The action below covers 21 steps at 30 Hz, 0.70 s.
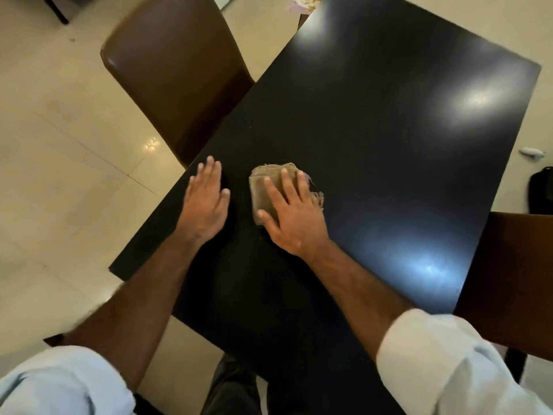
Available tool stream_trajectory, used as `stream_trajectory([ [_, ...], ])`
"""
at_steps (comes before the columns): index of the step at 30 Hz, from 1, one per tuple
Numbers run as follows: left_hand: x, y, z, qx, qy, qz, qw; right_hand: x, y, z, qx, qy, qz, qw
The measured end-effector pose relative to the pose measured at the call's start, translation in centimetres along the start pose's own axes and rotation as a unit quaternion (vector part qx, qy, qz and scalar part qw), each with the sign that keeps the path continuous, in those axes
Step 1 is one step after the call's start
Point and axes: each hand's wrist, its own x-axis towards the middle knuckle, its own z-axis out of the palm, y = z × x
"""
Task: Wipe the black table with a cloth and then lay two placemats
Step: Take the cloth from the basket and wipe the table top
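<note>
My right grip (291, 217) lies flat on the folded brown cloth (264, 184), fingers spread straight, pressing it onto the black counter (389, 151). Just left of the cloth my left grip (206, 205) rests flat, fingers together. A brown chair (179, 79) stands farther left of the cloth.

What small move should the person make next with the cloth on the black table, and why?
Probably slide the right hand, pressing flat on the folded tan cloth, outward across the black table. The cloth sits near the person's end, most of the tabletop lies beyond it, and no placemat lies there yet. The left hand rests flat on the table.
</note>
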Motion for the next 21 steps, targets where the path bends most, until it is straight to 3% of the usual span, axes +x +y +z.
stream_trajectory([
  [4, 0.2, -3.5, -0.7, 0.038, -0.011, 0.013, 0.999, 7.8, -1.3, 0.3, -0.023, 0.024, 0.019, 0.999],
  [7, 0.5, -4.3, -0.7, 0.058, -0.018, 0.034, 0.998, 12.7, 1.7, -1.6, -0.031, 0.042, 0.085, 0.995],
  [13, 0.1, -5.0, -0.9, 0.095, -0.022, 0.063, 0.993, 8.5, 10.1, -2.2, -0.038, 0.097, 0.253, 0.962],
  [17, -0.2, -3.8, -0.7, 0.091, -0.024, 0.049, 0.994, 3.0, 5.3, 0.3, -0.033, 0.1, 0.289, 0.951],
  [21, -0.8, -2.3, 0.0, 0.054, -0.037, 0.045, 0.997, -2.9, -3.7, 3.1, 0.006, 0.05, 0.213, 0.976],
])
